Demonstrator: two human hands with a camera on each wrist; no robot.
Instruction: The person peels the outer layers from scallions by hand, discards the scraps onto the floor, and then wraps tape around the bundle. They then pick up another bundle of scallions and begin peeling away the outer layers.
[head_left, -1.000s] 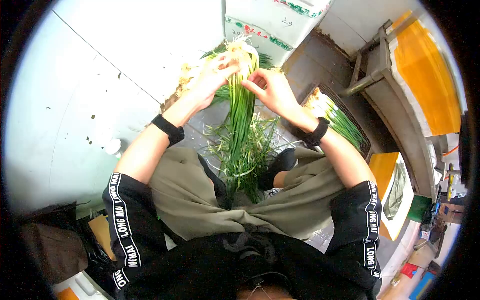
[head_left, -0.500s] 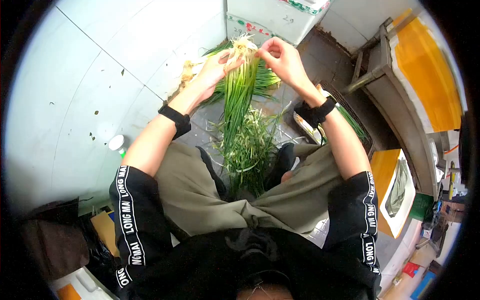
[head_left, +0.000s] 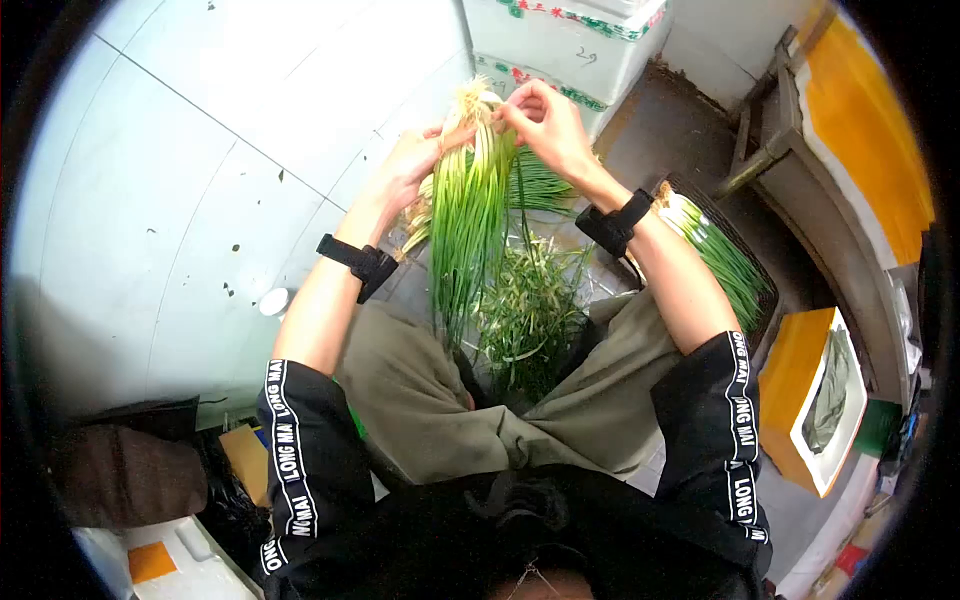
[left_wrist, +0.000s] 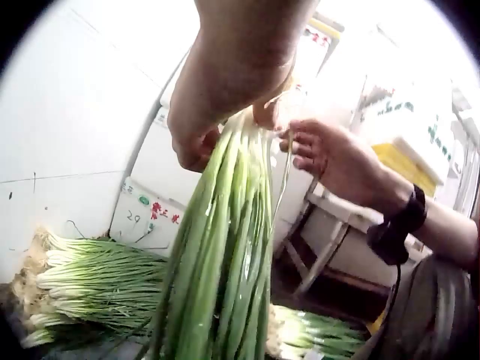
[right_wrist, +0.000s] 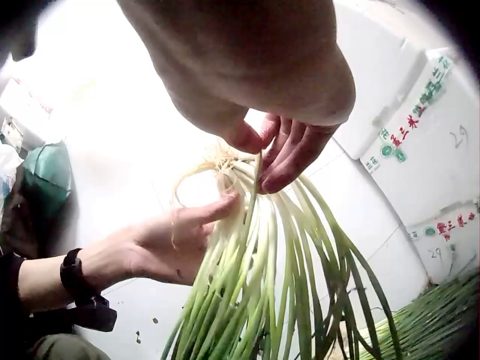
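Observation:
My left hand (head_left: 410,165) grips a bunch of scallions (head_left: 465,225) just below its pale roots (head_left: 472,100). The long green leaves hang downward, fanned out in the right wrist view. My right hand (head_left: 548,122) is at the bunch's root end, on its right side. Its thumb and fingertips pinch one thin scallion strand (left_wrist: 284,176), which dangles beside the bunch in the left wrist view. In the right wrist view the pinched piece stands just in front of the other white stems.
Loose stripped leaves (head_left: 530,320) lie heaped on the floor between the legs. More scallions (left_wrist: 105,274) lie by the wall, near stacked white boxes (head_left: 545,50). A dark basket (head_left: 768,295) holds further scallions at the right, close to a yellow-sided foam box (head_left: 795,385).
My right hand has moved up from beside the stalks to the root end and now pinches a strand there. The left hand keeps holding the bunch, whose leaves have swung left, off the leaf heap.

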